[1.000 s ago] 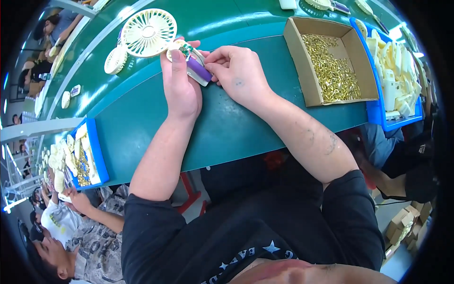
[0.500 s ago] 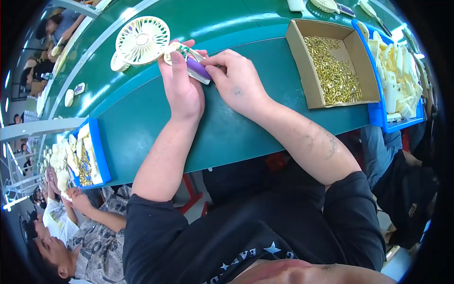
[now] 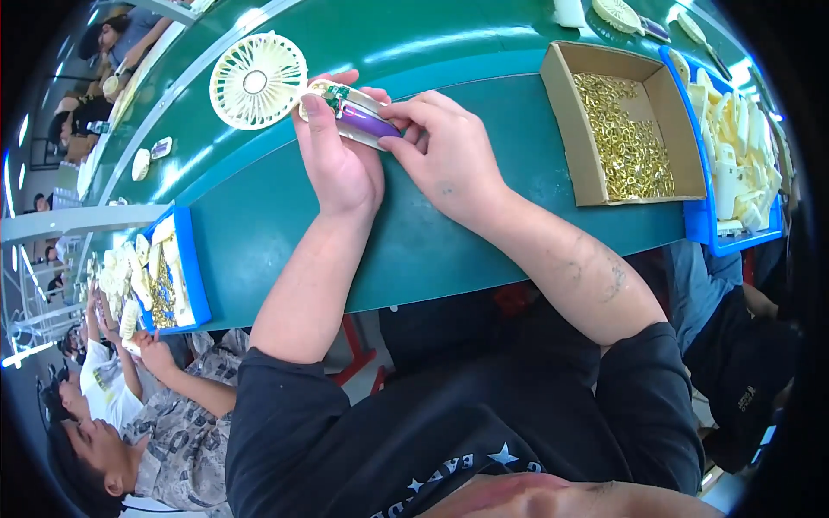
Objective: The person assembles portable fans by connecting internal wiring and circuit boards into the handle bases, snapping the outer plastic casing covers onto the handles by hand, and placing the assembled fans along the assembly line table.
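Observation:
A cream handheld fan lies across my left hand, its round slotted grille out to the left above the green bench. My left fingers close round its opened handle, with the thumb pressed on the neck. Inside the handle a small green circuit board with thin wires sits near the neck. A purple cylindrical battery lies lengthwise in the hollow beside it. My right hand is closed, thumb and forefinger pinching the handle's far end by the battery; the exact contact is partly hidden by the fingers.
A cardboard box of small brass-coloured metal parts stands to the right, beside a blue bin of cream plastic parts. Another blue bin is at left, near a co-worker. More fan pieces lie along the far side.
The fan has tilted so its grille and open handle face up more, and the battery shows more fully. My right fingers have shifted slightly along the handle's end. The whole view has moved a little.

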`<action>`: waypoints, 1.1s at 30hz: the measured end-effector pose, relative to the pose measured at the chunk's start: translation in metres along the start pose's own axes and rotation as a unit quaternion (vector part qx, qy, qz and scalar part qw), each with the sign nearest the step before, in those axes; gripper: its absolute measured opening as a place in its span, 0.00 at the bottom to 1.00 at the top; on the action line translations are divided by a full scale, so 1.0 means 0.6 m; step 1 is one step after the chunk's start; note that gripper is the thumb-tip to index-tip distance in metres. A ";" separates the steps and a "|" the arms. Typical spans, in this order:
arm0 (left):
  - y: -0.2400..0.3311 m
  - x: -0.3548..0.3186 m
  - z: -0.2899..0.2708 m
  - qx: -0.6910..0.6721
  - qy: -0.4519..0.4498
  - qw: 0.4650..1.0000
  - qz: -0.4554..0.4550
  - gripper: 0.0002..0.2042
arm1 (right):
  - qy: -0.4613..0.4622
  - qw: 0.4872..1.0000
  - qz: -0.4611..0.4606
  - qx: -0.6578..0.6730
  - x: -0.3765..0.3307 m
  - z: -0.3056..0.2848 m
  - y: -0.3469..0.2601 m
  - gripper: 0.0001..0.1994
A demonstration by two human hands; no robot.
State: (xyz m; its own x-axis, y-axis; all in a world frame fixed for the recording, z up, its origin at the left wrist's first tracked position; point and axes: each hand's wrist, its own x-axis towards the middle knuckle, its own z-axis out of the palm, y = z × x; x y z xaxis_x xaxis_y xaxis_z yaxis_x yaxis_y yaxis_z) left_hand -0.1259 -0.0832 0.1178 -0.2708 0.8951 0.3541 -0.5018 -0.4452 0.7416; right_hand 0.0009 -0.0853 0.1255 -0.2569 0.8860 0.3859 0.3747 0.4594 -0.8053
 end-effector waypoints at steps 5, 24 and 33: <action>0.007 0.010 -0.010 -0.031 0.017 0.999 -0.014 0.23 | 0.030 0.999 -0.035 -0.001 -0.001 0.000 -0.012 0.15; 0.004 0.008 -0.010 -0.041 0.044 0.998 -0.022 0.23 | 0.011 1.000 -0.013 -0.025 -0.005 0.007 -0.007 0.19; -0.006 -0.001 -0.005 -0.009 0.034 0.999 -0.026 0.21 | -0.050 0.998 0.015 -0.043 0.001 0.002 -0.003 0.19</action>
State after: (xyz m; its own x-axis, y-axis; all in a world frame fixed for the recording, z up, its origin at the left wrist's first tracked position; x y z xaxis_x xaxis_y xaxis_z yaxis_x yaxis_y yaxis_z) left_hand -0.1267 -0.0824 0.1133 -0.2982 0.9137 0.2761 -0.5307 -0.3992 0.7477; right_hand -0.0010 -0.0855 0.1267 -0.3308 0.8909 0.3113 0.4569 0.4398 -0.7732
